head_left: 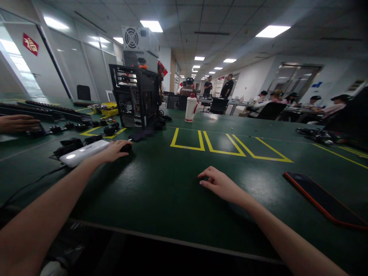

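Note:
My left hand is closed round a small black object on the green table, just right of a long white device with a cable. Over the middle of the table is my right hand, its fingers loosely curled and a gap between thumb and forefinger, with nothing between them. A phone with an orange edge lies to the right of it. Black parts sit behind the white device.
An open black computer case with silver power supplies on top stands at the back left. Near it are a white bottle and a yellow basket. Another person's hand is at the far left. Cables lie at right.

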`<state>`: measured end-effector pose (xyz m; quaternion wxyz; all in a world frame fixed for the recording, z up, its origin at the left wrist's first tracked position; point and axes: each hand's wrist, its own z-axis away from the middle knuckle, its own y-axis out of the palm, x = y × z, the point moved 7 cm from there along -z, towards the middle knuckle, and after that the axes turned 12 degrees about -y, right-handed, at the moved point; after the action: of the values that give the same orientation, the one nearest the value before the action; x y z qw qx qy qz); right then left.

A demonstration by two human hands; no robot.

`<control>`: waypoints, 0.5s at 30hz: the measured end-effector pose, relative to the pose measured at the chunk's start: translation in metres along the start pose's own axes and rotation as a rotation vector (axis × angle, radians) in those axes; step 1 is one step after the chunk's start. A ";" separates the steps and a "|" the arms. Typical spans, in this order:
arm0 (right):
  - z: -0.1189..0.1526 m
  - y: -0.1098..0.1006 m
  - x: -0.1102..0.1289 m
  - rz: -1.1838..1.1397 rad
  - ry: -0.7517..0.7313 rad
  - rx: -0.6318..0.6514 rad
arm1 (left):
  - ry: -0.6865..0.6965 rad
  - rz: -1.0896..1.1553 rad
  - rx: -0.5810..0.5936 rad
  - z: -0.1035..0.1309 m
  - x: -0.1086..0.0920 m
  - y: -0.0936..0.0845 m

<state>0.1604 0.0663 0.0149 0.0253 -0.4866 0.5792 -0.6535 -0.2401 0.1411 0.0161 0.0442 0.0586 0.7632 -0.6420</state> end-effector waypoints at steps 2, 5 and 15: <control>0.000 0.000 0.000 -0.009 0.001 0.007 | -0.008 0.000 -0.018 -0.016 0.011 0.005; 0.000 0.000 0.001 -0.012 0.009 0.017 | -0.022 -0.019 0.001 -0.025 0.017 0.010; -0.003 0.003 -0.004 0.002 0.000 0.007 | -0.301 -0.008 -0.326 -0.019 0.100 -0.080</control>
<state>0.1590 0.0701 0.0108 0.0278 -0.4859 0.5775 -0.6554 -0.3508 0.1491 0.0831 0.1638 -0.0489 0.8420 -0.5117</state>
